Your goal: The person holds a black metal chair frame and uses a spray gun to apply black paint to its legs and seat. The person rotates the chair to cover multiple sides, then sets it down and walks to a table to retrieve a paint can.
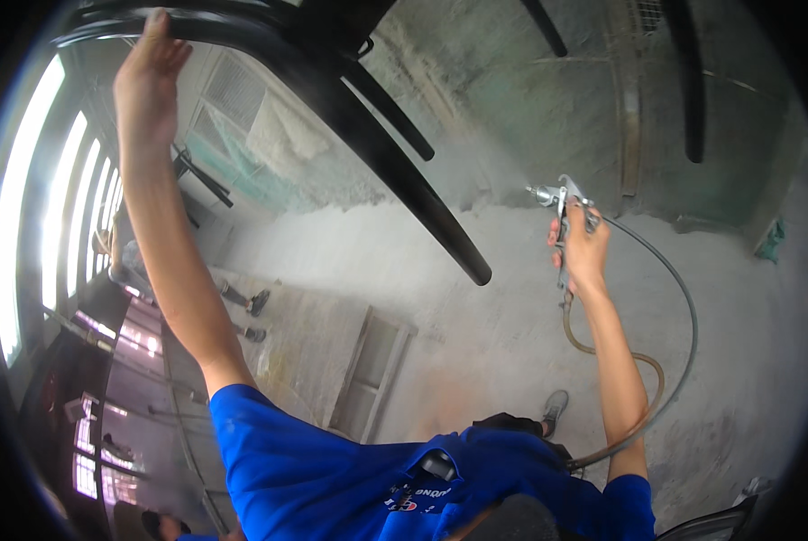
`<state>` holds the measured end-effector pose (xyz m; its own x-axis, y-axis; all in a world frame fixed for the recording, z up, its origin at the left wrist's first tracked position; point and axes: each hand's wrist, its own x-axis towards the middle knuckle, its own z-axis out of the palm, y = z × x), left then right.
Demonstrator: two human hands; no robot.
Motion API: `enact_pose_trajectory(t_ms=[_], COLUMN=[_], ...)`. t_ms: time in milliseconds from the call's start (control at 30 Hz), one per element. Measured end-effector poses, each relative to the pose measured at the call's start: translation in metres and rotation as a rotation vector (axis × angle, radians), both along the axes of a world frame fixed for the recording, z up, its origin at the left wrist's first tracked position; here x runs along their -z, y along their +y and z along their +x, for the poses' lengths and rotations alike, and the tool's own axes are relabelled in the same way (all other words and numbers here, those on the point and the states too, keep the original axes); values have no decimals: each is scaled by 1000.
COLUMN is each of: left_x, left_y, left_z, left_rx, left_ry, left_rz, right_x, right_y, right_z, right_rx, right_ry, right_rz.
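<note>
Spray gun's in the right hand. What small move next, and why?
Probably ease the spray gun left toward the long black leg: the right hand holds it apart from that leg, nozzle pointing left, while the left hand is up at the black frame's curved tube.

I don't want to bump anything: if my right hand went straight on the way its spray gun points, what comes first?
Probably the long black leg to the left, met by the spray gun before your right hand; depth is unclear, so it might pass clear.
</note>
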<state>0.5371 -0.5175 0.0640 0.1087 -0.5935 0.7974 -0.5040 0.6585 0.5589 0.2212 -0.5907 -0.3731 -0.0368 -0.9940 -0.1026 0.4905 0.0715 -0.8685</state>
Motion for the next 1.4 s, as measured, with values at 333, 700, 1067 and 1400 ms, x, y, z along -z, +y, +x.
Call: enact_pose_trajectory(t_ms=[333,700,1067,1400], left_x=[-23,-21,-58,-20], left_y=[-38,9,14,68], left_z=[-6,-102,-206,-75], left_rx=[-38,150,157,-258], left_ry=[-109,-95,-284,-389], left_rz=[121,164,207,-1033], right_x=[-141,20,-120,-39], right_y=[170,265,288,226], right_z=[-56,-98,-12,48], right_rx=[-93,298,534,805], right_ry=[-438,-102,-337,-361], right_rz=[-356,214,-656,-260])
